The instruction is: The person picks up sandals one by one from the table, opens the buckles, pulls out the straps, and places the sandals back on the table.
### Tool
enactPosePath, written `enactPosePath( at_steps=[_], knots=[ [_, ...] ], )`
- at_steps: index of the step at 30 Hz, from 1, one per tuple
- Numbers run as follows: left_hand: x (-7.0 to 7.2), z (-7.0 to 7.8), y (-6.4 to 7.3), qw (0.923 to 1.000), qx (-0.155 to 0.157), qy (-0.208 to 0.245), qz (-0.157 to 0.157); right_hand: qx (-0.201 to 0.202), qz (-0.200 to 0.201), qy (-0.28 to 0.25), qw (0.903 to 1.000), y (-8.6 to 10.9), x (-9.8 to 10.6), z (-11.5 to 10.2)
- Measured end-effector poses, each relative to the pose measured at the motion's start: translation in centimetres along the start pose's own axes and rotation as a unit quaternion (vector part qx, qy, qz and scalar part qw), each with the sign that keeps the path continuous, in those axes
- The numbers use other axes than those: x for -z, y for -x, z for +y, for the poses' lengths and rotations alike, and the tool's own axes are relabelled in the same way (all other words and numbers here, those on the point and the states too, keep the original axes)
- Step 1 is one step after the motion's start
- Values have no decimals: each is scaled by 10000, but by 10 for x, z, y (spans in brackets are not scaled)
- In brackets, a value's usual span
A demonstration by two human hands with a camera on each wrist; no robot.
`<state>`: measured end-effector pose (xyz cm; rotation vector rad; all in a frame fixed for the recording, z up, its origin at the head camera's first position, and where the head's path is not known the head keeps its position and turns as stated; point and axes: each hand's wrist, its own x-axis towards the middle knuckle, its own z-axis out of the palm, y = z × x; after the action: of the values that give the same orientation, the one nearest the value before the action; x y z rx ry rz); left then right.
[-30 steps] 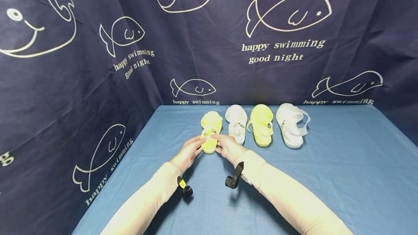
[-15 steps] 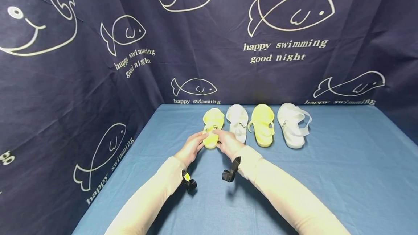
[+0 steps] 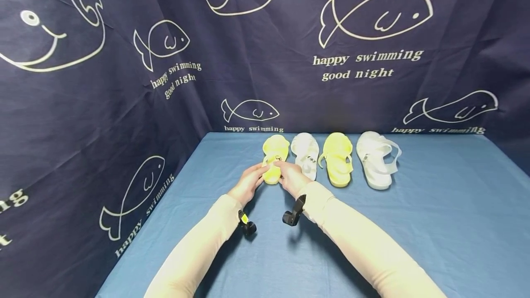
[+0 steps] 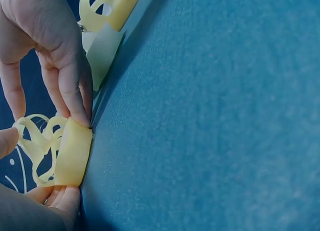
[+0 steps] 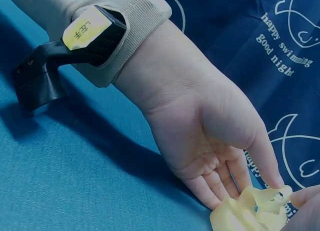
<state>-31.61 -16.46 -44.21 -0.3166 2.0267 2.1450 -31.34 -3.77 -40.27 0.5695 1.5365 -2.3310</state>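
A yellow sandal (image 3: 275, 148) lies at the left end of a row of sandals, its heel toward me. My left hand (image 3: 246, 185) grips the left side of its heel end, thumb on top by the strap. From the right side my right hand (image 3: 293, 178) holds the same heel end, partly covering the white sandal (image 3: 305, 148) beside it. In the left wrist view the yellow heel (image 4: 74, 153) stands low on the blue cloth between the fingers of both hands. Left palm and fingers (image 5: 200, 121) show at the sandal's side in the right wrist view.
Right of the white sandal stand another yellow sandal (image 3: 338, 164) and another white sandal (image 3: 377, 169) with its strap out to the right. Blue cloth (image 3: 434, 215) covers the table. A dark curtain (image 3: 265, 59) printed with fish rises behind and at the left.
Both hands have pushed the held yellow sandal away from me and slightly right, nearly level with the row. The other sandals stay put; the head view has shifted a little.
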Motion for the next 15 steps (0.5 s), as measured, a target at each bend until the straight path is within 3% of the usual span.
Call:
enactPosePath(
  at_steps=[6, 15],
  knots=[
    [-5, 3, -3, 9998, -7, 138, 147, 3, 294, -75, 9995, -9, -2, -1],
    [-5, 1, -6, 9996, -112, 186, 196, -34, 136, -97, 9999, -6, -3, -2]
  ],
)
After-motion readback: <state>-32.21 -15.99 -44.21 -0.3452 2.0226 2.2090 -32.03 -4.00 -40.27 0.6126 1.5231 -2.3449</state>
